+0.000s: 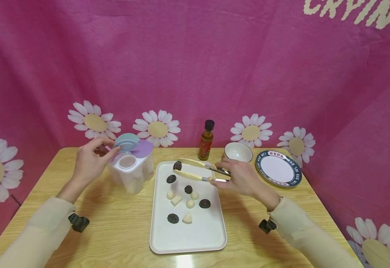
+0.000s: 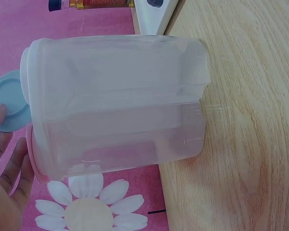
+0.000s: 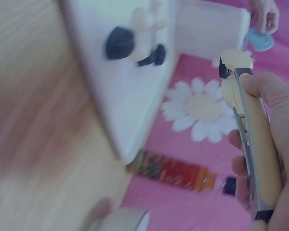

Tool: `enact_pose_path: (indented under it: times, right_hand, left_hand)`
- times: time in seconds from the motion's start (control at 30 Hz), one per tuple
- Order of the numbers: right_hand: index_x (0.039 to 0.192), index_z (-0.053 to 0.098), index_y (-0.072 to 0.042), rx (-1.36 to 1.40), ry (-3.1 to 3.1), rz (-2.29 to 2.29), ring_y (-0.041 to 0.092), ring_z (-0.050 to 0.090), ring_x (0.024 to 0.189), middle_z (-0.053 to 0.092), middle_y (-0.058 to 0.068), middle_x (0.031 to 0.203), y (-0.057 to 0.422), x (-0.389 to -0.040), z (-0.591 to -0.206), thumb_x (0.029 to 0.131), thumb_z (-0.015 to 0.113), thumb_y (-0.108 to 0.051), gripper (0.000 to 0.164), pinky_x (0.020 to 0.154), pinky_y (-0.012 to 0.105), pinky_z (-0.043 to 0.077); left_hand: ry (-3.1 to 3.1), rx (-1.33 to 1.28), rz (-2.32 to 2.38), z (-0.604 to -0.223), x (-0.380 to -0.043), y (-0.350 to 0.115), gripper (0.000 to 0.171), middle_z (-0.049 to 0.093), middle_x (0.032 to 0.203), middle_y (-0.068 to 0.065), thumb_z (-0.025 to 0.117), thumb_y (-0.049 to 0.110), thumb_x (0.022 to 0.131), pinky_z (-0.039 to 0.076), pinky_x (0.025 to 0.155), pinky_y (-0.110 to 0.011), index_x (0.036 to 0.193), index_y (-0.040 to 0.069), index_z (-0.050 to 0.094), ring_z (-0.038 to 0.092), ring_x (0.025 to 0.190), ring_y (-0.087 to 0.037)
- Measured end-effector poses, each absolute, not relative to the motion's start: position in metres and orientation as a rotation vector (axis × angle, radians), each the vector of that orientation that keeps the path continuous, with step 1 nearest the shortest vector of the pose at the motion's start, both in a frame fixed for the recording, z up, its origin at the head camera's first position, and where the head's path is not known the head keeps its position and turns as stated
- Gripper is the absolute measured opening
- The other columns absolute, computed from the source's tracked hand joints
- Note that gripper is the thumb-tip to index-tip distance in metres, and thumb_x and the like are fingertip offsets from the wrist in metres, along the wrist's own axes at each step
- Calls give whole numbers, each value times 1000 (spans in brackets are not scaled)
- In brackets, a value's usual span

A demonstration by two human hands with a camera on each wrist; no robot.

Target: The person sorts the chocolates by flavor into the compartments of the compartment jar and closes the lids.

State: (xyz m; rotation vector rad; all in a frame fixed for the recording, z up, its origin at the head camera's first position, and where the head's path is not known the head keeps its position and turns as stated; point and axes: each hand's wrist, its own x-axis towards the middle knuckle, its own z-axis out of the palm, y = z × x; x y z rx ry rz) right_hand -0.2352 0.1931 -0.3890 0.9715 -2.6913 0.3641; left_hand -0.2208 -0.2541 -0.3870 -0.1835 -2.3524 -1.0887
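My left hand (image 1: 92, 158) pinches the raised blue flap lid (image 1: 126, 143) of a translucent storage container (image 1: 133, 180). Under that flap a round opening shows, beside a purple lid (image 1: 144, 148). In the left wrist view, the thumb presses on the blue disc and the other fingers lie near the pink lid (image 2: 36, 159). My right hand (image 1: 241, 176) grips tongs (image 1: 195, 176) with cream tips. Between those tips sits a dark oval chocolate (image 1: 177, 165), above the far left of a white tray (image 1: 188, 238). Several dark chocolates (image 1: 205, 203) and white chocolates (image 1: 187, 218) lie on the tray.
Behind the tray stands a brown sauce bottle (image 1: 206, 141) with a black cap. A white bowl (image 1: 238, 152) and a blue-rimmed plate (image 1: 278, 168) are at the back right. A pink flowered cloth (image 1: 195, 74) hangs behind the wooden table (image 1: 114, 230).
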Motion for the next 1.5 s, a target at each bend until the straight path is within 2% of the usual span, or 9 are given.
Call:
enact_pose_path:
  times: [0.23,0.47,0.6,0.73,0.93,1.07,1.27,1.5]
  right_hand:
    - [120,77,-11,1087,-2587,401,12,65,75,80,5,112,153,-237,-370,81,85,-51,56,58,24,45]
    - [118,77,-14,1180,-2519,452,9,60,70,77,0,108,116,-243,-360,83,84,-49,50,53,18,38]
    - [121,77,-16,1207,-2525,457,8,59,71,76,-2,107,99,-248,-356,84,83,-50,51,51,17,34]
    - [127,75,-16,1211,-2575,448,9,60,73,76,-2,108,87,-252,-353,86,82,-51,54,54,18,36]
    - [134,73,-18,1237,-2620,457,10,62,78,76,-2,113,75,-259,-351,89,79,-51,56,56,21,39]
    - [131,74,-18,1245,-2607,449,11,67,81,77,-1,118,70,-262,-352,88,81,-50,54,54,22,41]
    - [126,76,-19,1230,-2606,457,14,73,90,78,0,122,68,-264,-351,85,84,-49,51,59,29,49]
    - [129,75,-20,1218,-2638,449,11,66,83,78,-1,119,77,-260,-345,85,83,-51,55,60,25,42]
  left_hand:
    - [-2357,-179,-1080,-387,-221,-255,22,74,96,-10,83,19,92,44,69,-8,110,7,76,55,76,3]
    - [-2354,-175,-1079,-386,-221,-253,22,74,97,-11,83,18,93,44,70,-6,110,6,76,54,76,7]
    - [-2351,-176,-1073,-385,-222,-253,21,75,96,-11,83,16,92,44,69,-5,108,5,76,55,76,9]
    - [-2352,-186,-1058,-385,-223,-253,21,75,95,-11,84,15,91,44,69,-5,107,5,76,54,76,10]
    - [-2346,-185,-1054,-385,-223,-253,21,74,97,-11,84,14,90,43,70,-7,106,4,76,54,75,11]
    - [-2345,-183,-1054,-386,-222,-253,22,74,97,-12,84,14,91,44,71,-8,107,4,76,53,76,11]
    - [-2349,-183,-1048,-385,-222,-253,21,74,97,-12,84,14,91,43,70,-8,107,3,75,53,76,10]
    - [-2356,-182,-1061,-385,-222,-253,22,74,98,-12,83,15,92,43,71,-7,109,4,75,54,77,9]
